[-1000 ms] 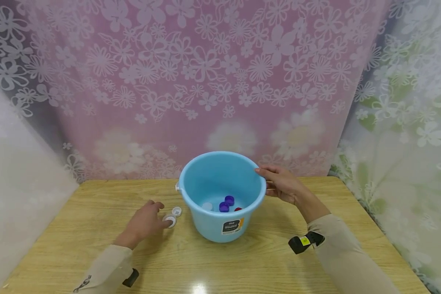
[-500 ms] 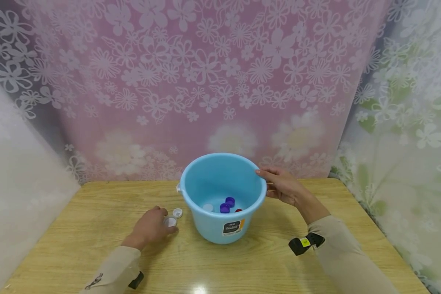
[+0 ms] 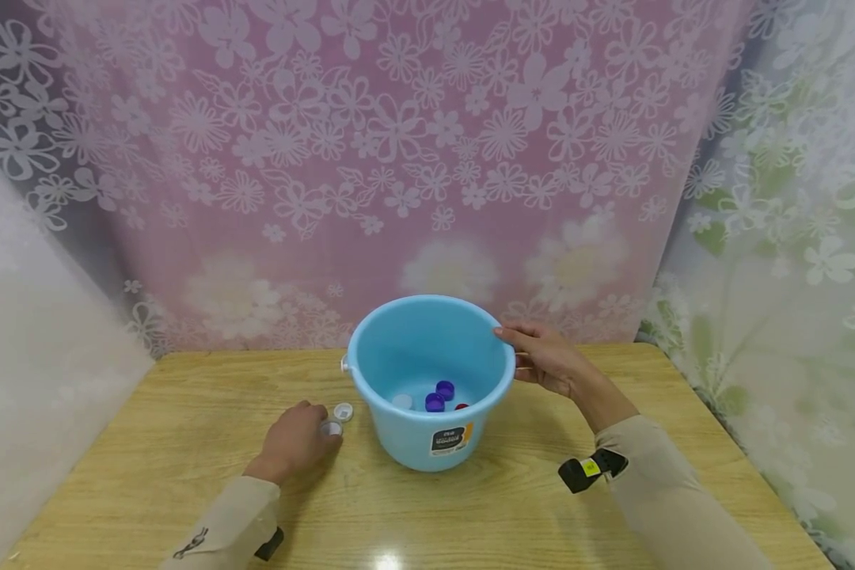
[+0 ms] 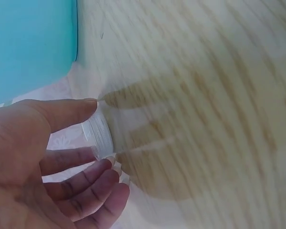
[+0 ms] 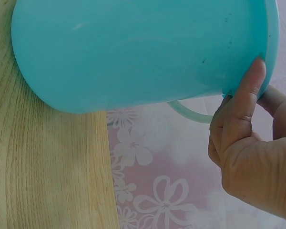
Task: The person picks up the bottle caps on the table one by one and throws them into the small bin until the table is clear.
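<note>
My left hand [image 3: 299, 440] is low over the table, left of the light blue bucket [image 3: 427, 463]. Its thumb and fingers pinch a white ridged cap [image 4: 101, 136] by the edge, close to the tabletop in the left wrist view. A second white cap [image 3: 343, 412] lies just beyond, beside the bucket. My right hand [image 3: 547, 360] grips the bucket's rim at the right, thumb over the edge and fingers against the outside. On the bucket floor lie two purple caps [image 3: 435, 402], a white cap [image 3: 402, 401] and part of a red cap [image 3: 461, 407].
The bucket stands upright on a wooden table [image 3: 527, 507], its label facing me. Its handle [image 5: 190, 113] hangs behind it in the right wrist view. A pink floral curtain [image 3: 399, 158] hangs past the table's far edge, with pale cloths at both sides.
My left hand has moved slightly right and toward me, and its fingers have closed on the nearer white cap. The right hand and the bucket stay in place.
</note>
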